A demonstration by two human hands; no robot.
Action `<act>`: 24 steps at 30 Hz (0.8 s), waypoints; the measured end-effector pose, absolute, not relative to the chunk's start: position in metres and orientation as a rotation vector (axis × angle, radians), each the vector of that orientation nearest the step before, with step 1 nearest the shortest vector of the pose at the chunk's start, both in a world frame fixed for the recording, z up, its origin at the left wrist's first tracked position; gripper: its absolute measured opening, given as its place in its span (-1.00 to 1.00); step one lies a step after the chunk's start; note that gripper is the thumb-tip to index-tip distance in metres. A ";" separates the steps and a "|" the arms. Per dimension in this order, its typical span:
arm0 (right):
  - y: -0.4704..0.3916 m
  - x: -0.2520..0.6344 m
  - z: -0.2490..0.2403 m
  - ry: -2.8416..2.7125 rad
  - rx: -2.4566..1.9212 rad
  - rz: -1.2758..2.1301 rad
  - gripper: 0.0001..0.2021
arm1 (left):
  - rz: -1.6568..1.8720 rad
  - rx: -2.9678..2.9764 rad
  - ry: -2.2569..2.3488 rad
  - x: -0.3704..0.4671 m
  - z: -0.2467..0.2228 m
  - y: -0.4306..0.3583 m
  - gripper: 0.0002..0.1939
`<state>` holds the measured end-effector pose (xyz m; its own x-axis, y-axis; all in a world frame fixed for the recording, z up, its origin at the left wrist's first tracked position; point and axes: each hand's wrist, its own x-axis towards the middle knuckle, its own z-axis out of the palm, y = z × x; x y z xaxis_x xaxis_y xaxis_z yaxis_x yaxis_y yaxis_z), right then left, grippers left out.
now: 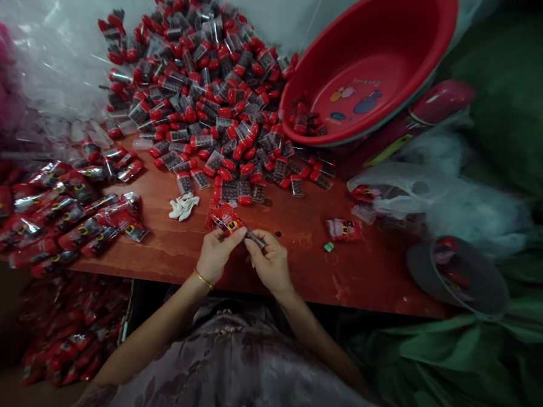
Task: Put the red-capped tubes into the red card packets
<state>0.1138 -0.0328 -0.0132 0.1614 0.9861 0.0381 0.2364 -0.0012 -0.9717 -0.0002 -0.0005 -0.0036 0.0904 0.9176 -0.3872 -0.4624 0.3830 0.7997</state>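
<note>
Head: tube heap [206, 85], basin [382, 58] beyond hands [214, 255]

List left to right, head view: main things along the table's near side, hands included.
Heap of glossy red printed packets → crumpled white scrap → left hand → right hand → lone red-and-clear plastic packet → round grey tub.

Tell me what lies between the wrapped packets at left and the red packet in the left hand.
Head view: a crumpled white thing on the tabletop, then some red material right beside the held packet.
</note>
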 end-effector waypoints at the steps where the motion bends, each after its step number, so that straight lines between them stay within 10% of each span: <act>1: -0.031 0.113 -0.014 -1.237 -1.434 0.974 -0.77 | 1.093 0.543 1.003 -0.001 -0.003 0.001 -0.64; 15: -0.023 0.098 -0.022 -1.025 -1.253 1.366 -0.64 | 0.980 0.590 0.848 -0.013 -0.004 -0.005 -0.64; 24: 0.008 0.076 -0.024 -1.666 -1.322 0.488 -0.51 | 0.773 0.365 0.828 -0.055 -0.007 -0.016 -0.67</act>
<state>0.0763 0.0082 -0.0238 0.0033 0.9112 0.4119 0.5449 0.3437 -0.7648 -0.0549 -0.0163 -0.0072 0.4306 0.7369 -0.5211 -0.4686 0.6760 0.5687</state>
